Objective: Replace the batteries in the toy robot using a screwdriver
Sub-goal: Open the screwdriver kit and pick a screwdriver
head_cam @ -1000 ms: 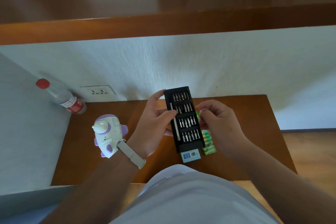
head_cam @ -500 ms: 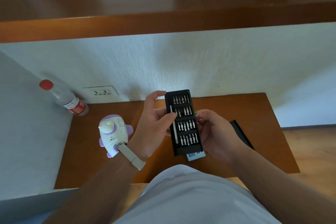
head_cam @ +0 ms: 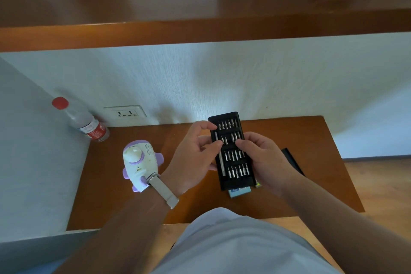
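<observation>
Both hands hold a black bit case [head_cam: 235,160] above the middle of the bench [head_cam: 322,151], long side running away from the person. Left hand [head_cam: 191,158]: fingers curled round the case's left edge, thumb tip on the rim beside the silver screwdriver [head_cam: 221,162], which lies in the slot along the left side of the case. Right hand [head_cam: 266,160]: wrapped round the right edge, thumb pressed on the 2nd of 4 bit rows; cannot tell if it pinches a bit.

Toy robot [head_cam: 140,162], white and purple, sits on the bench left of the left wrist, apart from both hands; the pale watch strap [head_cam: 162,191] overlaps its near end in view. A blue box [head_cam: 240,191] pokes out from under the case's near end. A flat black sleeve [head_cam: 293,160] lies on the bench just behind the right hand. A red-capped bottle [head_cam: 82,122] stands in the far left corner, near a wall socket [head_cam: 125,113].
</observation>
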The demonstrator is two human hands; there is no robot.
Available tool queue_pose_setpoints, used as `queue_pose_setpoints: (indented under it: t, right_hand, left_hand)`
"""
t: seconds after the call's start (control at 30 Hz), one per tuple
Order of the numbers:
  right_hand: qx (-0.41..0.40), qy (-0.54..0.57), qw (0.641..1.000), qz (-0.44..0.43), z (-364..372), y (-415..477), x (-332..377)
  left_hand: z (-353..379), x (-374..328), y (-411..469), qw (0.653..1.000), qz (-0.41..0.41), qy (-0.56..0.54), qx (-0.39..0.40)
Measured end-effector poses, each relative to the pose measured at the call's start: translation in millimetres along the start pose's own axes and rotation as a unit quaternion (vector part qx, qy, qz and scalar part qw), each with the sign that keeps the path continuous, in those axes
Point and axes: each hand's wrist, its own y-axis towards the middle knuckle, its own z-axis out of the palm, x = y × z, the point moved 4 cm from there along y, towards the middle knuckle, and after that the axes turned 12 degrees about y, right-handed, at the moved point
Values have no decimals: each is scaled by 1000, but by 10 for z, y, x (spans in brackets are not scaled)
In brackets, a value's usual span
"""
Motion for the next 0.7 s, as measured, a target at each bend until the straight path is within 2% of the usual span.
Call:
queue_pose_setpoints:
  t: [0.13, 0.3, 0.47, 0.7]
  right_hand:
    - [-18, -31, 999, -7, -110, 24, 49]
    - [-17, -43, 999, -9, -175, 90, 77]
    - [-11, -57, 998, -14, -204, 175, 93]
    - [-5, -46, 999, -14, -320, 237, 104]
  left_hand:
    - [44, -42, 32, 984, 27, 173, -31]
    - [35, -117, 95, 954, 43, 294, -38]
    - [69, -143, 170, 953, 11, 302, 0]
    - [170, -200, 224, 945, 0, 327, -12]
